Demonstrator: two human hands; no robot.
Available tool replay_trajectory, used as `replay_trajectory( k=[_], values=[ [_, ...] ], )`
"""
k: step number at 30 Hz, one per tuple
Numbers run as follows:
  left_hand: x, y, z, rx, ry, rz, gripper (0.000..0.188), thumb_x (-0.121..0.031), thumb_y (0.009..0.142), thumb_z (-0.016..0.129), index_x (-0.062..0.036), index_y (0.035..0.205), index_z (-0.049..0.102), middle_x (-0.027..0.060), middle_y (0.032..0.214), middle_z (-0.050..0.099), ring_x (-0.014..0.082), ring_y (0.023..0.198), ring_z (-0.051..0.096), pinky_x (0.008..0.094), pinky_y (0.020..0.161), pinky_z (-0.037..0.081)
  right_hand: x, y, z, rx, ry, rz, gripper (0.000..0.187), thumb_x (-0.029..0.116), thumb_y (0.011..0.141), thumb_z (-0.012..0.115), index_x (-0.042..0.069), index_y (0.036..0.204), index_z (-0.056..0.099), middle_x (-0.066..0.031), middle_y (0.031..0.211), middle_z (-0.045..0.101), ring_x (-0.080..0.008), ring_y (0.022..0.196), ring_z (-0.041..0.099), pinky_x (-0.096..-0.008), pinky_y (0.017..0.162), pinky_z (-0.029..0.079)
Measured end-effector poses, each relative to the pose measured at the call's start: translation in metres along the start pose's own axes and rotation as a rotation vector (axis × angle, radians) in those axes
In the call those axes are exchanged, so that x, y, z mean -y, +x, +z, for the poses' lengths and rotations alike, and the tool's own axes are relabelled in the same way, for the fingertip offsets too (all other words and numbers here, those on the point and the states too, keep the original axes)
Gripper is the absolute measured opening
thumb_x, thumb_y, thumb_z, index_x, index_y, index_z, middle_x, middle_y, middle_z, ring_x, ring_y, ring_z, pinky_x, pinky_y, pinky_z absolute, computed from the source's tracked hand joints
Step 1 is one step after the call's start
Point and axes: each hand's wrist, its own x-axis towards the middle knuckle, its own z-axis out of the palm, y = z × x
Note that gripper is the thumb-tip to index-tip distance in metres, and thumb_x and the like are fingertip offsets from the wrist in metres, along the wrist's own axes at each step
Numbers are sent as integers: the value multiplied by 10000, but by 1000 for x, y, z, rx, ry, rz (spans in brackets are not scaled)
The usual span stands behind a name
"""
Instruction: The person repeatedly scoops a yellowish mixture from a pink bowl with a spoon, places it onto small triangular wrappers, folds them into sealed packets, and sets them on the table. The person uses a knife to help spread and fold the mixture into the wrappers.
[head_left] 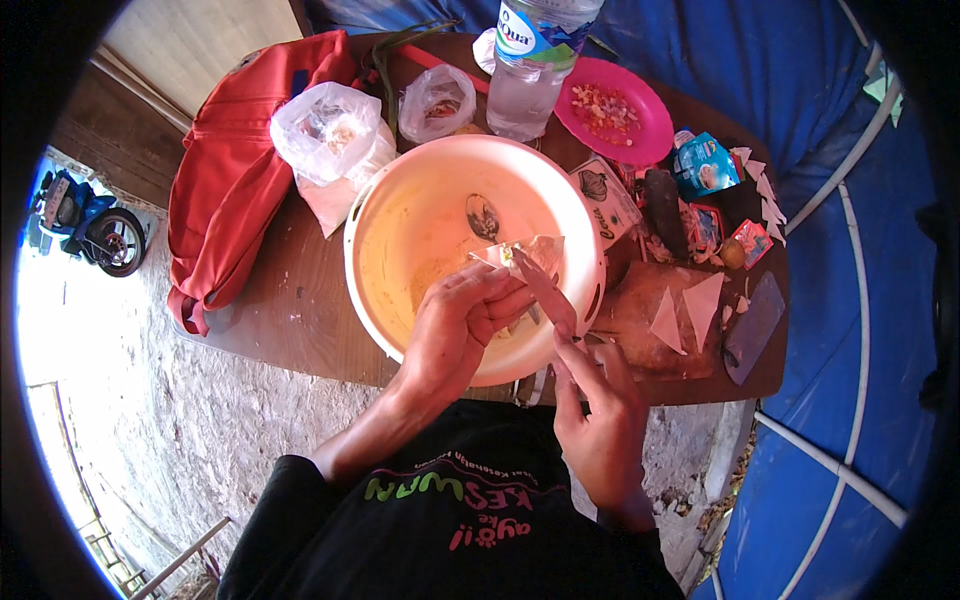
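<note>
My left hand [450,325] holds a thin, pale triangular sheet [545,250] over a large white basin [362,215]. A small pale-yellow lump sits on the sheet near my fingertips. Gripped in my right hand [603,420] is a knife [543,290], its blade slanting up to the lump and the sheet's edge. Inside the basin lie a metal spoon [482,217] and yellowish smears; my left hand hides part of its contents. To the right, two more pale triangles [668,322] rest on a brown wooden board [635,295].
A water bottle [525,95] stands behind the basin, beside a pink plate [650,135] of chopped food. Plastic bags [325,130] and a red bag [225,170] sit left. Packets [705,165], a dark pestle-like object [663,212] and a flat greyish piece [757,328] are right.
</note>
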Motion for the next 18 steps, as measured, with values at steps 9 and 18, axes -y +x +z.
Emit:
replay_trajectory(
  k=[9, 18],
  values=[
    [-1, -1, 1, 7, 49, 25, 222, -79, 1039, 474, 91, 1125, 589, 143, 1180, 651, 208, 1142, 640, 345, 1092, 464, -2, -3, -4, -4, 31, 9, 363, -27, 892, 667, 80, 1238, 693, -124, 945, 649, -278, 833, 673, -363, 704, 519],
    [-8, 3, -1, -60, 197, 74, 291, -96, 1030, 494, 91, 1241, 570, 152, 1214, 649, 204, 1139, 641, 331, 1091, 459, -8, -8, -26, 78, 146, 108, 310, -50, 873, 662, 23, 1170, 715, -133, 952, 695, -231, 833, 684, -330, 745, 523]
  ],
)
